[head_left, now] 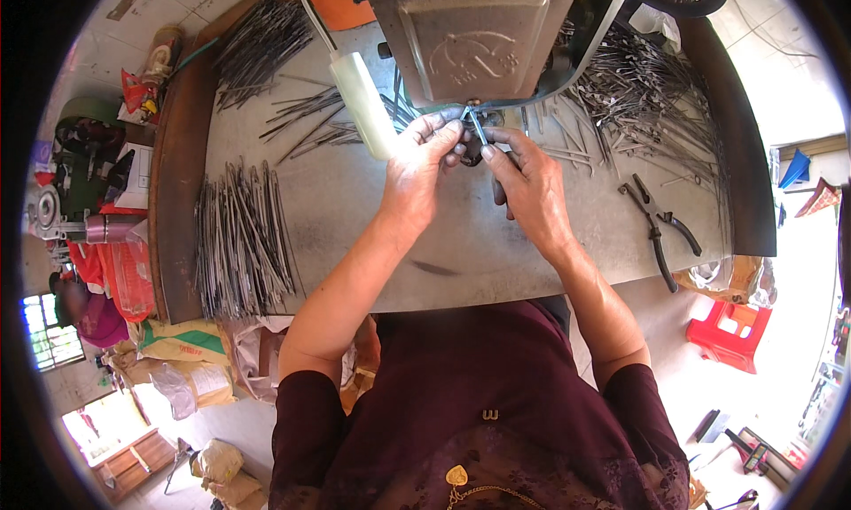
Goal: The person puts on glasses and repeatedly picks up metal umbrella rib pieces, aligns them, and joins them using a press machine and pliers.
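Both of my hands meet close together at the front of a brown metal machine (483,44), just under its lower edge. My left hand (427,146) pinches one end of a thin metal piece, thumb against fingers. My right hand (523,168) has its thumb and index finger closed on a thin metal rod (479,126). Where the two pieces meet, bright light falls on the fingertips, and the exact join is too small to make out. A white-handled lever (363,105) hangs beside my left hand.
Bundles of thin dark metal rods lie at the left (244,239) and far left (264,44) of the metal table (372,262). A tangled heap of rods (643,80) fills the far right. Pliers (660,226) rest near the right edge. A red stool (729,334) stands on the floor.
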Tool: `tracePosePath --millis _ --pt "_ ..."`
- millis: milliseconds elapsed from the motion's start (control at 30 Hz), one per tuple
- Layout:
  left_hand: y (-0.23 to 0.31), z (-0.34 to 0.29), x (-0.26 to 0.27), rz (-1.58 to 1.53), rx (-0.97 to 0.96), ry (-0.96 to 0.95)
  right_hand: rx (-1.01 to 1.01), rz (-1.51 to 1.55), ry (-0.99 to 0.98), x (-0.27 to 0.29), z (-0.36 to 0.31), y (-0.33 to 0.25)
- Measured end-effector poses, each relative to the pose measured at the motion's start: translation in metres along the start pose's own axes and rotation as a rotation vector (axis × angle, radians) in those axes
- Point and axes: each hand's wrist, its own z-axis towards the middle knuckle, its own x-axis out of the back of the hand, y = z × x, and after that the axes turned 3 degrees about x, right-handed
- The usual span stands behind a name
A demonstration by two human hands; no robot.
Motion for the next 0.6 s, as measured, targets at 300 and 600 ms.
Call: tracePosePath --millis 300,600 --pt "-0.0017 -0.0004 0.0018 0.060 0.000 0.009 0.044 -0.009 0.035 -0.0038 -0.0022 0.0075" --pt "-0.0020 0.0009 0.0043 0.050 -0.024 -0.034 0.033 0.012 0.032 -0.0071 -0.0022 0.0040"
